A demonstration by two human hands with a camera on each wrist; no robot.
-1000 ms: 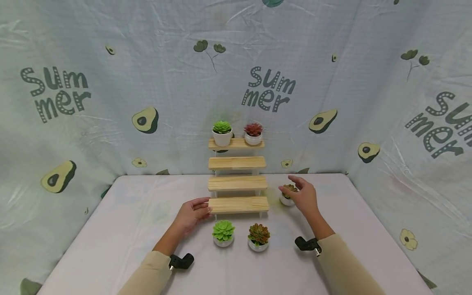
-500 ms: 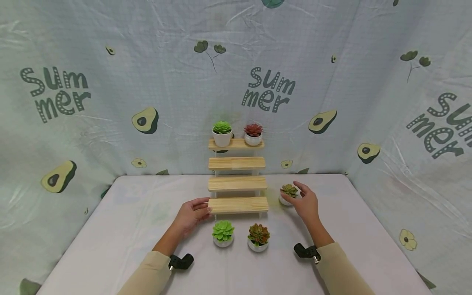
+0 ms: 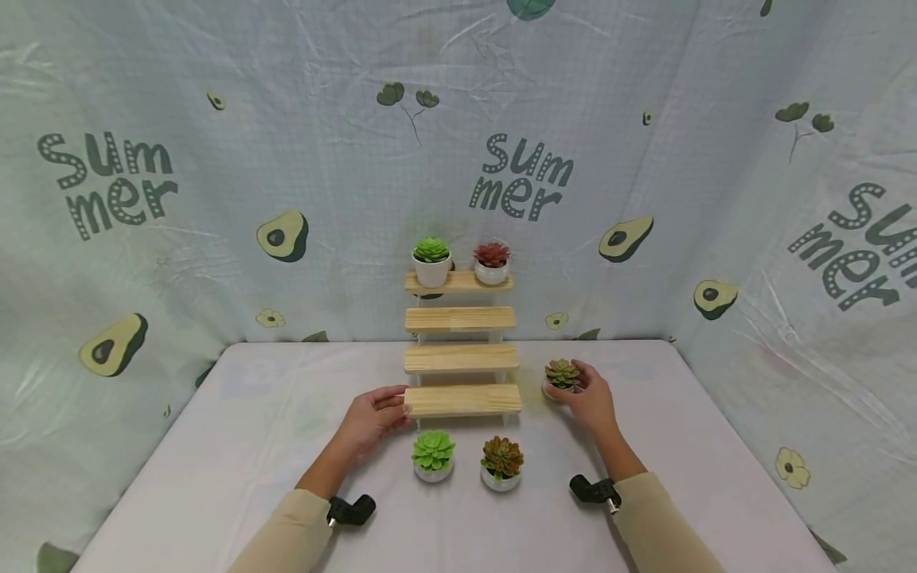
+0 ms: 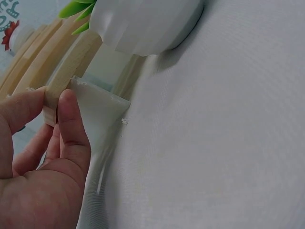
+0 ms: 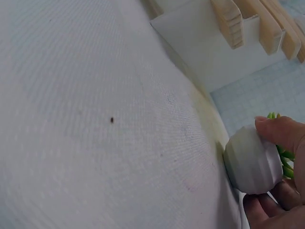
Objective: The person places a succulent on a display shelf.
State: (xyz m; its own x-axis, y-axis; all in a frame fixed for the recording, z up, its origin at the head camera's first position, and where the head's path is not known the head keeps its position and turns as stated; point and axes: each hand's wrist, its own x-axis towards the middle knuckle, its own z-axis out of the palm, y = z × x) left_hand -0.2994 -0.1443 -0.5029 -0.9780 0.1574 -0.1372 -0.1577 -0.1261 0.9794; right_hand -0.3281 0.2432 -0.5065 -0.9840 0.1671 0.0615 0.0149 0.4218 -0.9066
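My left hand (image 3: 368, 423) pinches the left end of the lowest board of a four-step wooden plant stand (image 3: 462, 400); in the left wrist view the thumb is on one face of the board (image 4: 59, 90) and fingers on the other. To the right of the stand, my right hand (image 3: 593, 399) holds a small potted succulent (image 3: 562, 372) with brownish-green leaves. The right wrist view shows thumb and fingers around its ribbed white pot (image 5: 252, 162), which appears to stand on the cloth.
On the top board stand a green succulent (image 3: 432, 270) and a red succulent (image 3: 491, 273) in white pots. In front of the stand are a bright green succulent (image 3: 433, 461) and a reddish-brown one (image 3: 501, 469). A printed curtain (image 3: 344, 199) hangs behind the white table (image 3: 279, 406).
My right hand has lowered around the succulent at the right, its fingers coming down from the leaves to the pot. The left hand stays on the stand.
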